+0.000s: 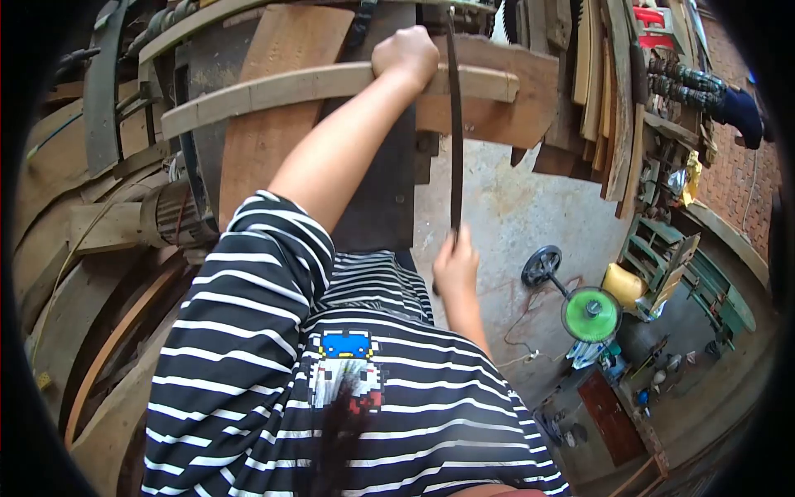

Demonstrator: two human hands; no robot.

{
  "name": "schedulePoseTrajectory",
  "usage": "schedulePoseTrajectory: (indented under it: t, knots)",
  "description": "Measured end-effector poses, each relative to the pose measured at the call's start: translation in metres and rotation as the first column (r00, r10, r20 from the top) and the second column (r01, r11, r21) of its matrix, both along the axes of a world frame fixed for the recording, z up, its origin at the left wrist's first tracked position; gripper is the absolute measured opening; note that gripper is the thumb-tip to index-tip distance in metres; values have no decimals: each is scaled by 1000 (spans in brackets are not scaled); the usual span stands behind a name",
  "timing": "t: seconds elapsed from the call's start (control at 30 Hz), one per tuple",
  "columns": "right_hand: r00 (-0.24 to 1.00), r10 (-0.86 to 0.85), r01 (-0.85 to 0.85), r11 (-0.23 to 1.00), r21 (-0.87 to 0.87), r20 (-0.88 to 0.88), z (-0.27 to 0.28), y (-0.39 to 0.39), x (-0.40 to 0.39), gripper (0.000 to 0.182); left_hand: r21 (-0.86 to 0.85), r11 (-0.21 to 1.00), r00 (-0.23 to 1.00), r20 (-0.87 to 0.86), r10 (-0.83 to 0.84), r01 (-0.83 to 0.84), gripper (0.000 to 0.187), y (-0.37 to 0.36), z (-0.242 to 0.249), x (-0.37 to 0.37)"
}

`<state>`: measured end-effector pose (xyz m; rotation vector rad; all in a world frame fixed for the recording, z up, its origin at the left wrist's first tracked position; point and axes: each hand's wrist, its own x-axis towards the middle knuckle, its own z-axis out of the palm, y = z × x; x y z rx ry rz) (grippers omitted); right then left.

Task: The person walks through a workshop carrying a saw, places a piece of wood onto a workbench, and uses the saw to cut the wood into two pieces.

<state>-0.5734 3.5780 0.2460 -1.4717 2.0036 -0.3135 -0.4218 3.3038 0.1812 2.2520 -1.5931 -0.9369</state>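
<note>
My left hand [406, 58] is closed around a curved wooden bar [273, 97], which lies across a wide brown board [269, 137] and other boards on the dark bench. In my right hand [456, 263] is the lower end of a handsaw [455, 149], its grip mostly hidden by my fingers. The saw's long dark blade is seen nearly edge-on. It points away from me and crosses the bar to the right of my left hand, near the bar's right end. Whether the blade has cut into the wood cannot be made out.
A stack of planks [609, 99] stands at the right of the bench, with toothed blades near it. A green fan [591, 314] stands on the concrete floor [513, 199]. A motor [171, 214] and more timber are at left. Another person's legs [691, 87] show at upper right.
</note>
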Motion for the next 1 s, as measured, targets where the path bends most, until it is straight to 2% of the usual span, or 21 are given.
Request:
schedulePoseTrajectory:
  t: [0.07,0.17,0.3,0.4,0.47,0.5,0.57,0.63,0.67,0.73,0.77,0.8,0.83,0.9,1.0]
  knots:
    - [998,-67,65,987,144,5,21,41,-9,16,30,1000,1000,-3,-1,1,29,1,3,0]
    - [998,-55,54,992,112,0,26,20,-3,17,31,999,1000,11,-7,7,27,2,5,-2]
    - [998,1,3,998,-68,60,-15,-75,8,14,31,999,999,38,-12,10,27,1,6,-4]
    - [1000,1,-1,997,-73,5,-24,-91,26,16,58,998,999,43,-5,3,27,0,9,-2]
    - [1000,17,-16,999,-44,22,-17,-71,17,18,64,998,1000,28,3,-4,27,2,6,-2]
    - [999,44,-44,999,-32,3,-23,-47,7,21,63,998,1000,31,1,-3,27,2,7,-3]
    - [1000,-12,12,999,-44,9,-22,21,-9,21,62,997,999,10,38,-39,28,1,6,-4]
    - [996,-90,89,986,140,4,7,59,-10,19,72,997,1000,6,18,-18,28,3,5,-3]
    - [996,-86,84,985,152,6,3,58,-12,19,66,998,1000,6,-15,15,29,2,5,-2]
    - [988,-101,95,994,53,114,-16,46,-13,17,88,995,999,17,-52,50,29,2,6,-2]
    - [983,-73,79,997,-26,168,-22,13,-6,16,87,995,999,23,-48,46,29,1,4,-2]
    - [981,-72,81,996,-45,178,-25,-25,4,17,85,996,999,30,-43,41,29,0,2,-2]
    - [998,10,-2,993,-115,69,-36,-60,11,19,71,997,999,30,-33,31,30,0,-1,-2]
    - [996,-16,24,996,-90,88,-47,-107,25,19,80,997,999,35,-22,19,30,-4,-1,0]
    - [996,-43,49,996,-79,80,-45,-91,22,22,106,994,999,42,29,-33,32,-5,-3,2]
